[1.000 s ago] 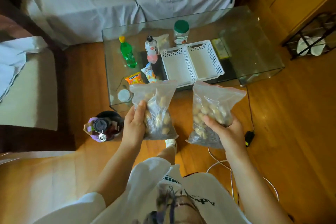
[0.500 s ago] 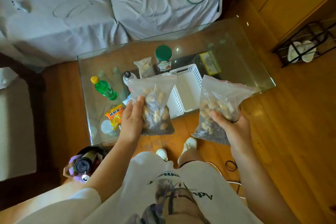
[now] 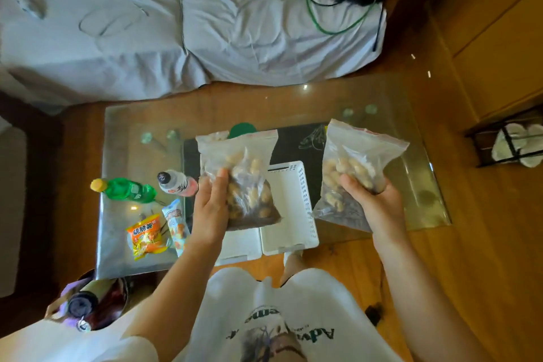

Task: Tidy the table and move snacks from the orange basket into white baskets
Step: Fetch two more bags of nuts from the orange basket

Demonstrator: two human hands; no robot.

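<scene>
Head camera looks down on a clear glass surface [image 3: 382, 114] standing on a wooden floor, with a bed under a rumpled white sheet [image 3: 176, 23] beyond its far edge. The left hand [image 3: 210, 209] grips a clear zip-top plastic bag of pale peanuts [image 3: 244, 179], fingers curled round its left side and thumb on the front; this bag hangs over the middle of the surface, above the white baskets. The right hand [image 3: 379, 203] grips a second clear zip-top bag of peanuts [image 3: 352, 167] from below, fingers wrapped behind it and thumb across the front, held over the right part of the surface. Between the two bags a white slotted plastic basket [image 3: 296, 209] sits at the near edge, with a second white basket [image 3: 241, 244] touching its left side, mostly hidden by the left forearm. Toward the left edge a green plastic soda bottle with a yellow cap [image 3: 126, 189] lies on its side, and just beside it lies a pale drink bottle with a dark cap [image 3: 176, 184]. Nearer the near left corner lie an orange snack packet [image 3: 145, 236] and a light blue snack packet [image 3: 176, 223], side by side. A green round lid [image 3: 242, 129] shows behind the left bag. On the floor below the near left corner stands a dark container [image 3: 85, 303] with bottles in it.
</scene>
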